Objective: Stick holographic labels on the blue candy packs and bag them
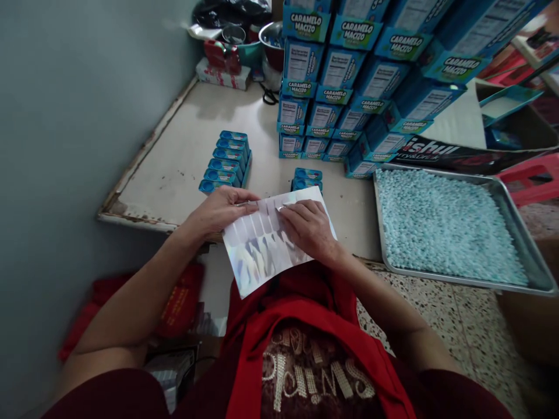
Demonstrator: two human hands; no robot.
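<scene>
A shiny sheet of stickers, with rows of narrow strips and bare reflective patches, is held tilted over the table's front edge. My left hand grips its upper left edge between thumb and fingers. Across the sheet's right part lies my right hand, fingers bent together, with a small shiny sticker edge at the fingertips. Just beyond the left hand stands a row of small blue candy boxes. More small blue boxes show behind the sheet, partly hidden by it.
Tall stacks of blue candy packs rise at the back right. A metal tray of pale blue candies sits to the right, beside an open cardboard box. Bowls and bags stand at the back, near a grey wall on the left.
</scene>
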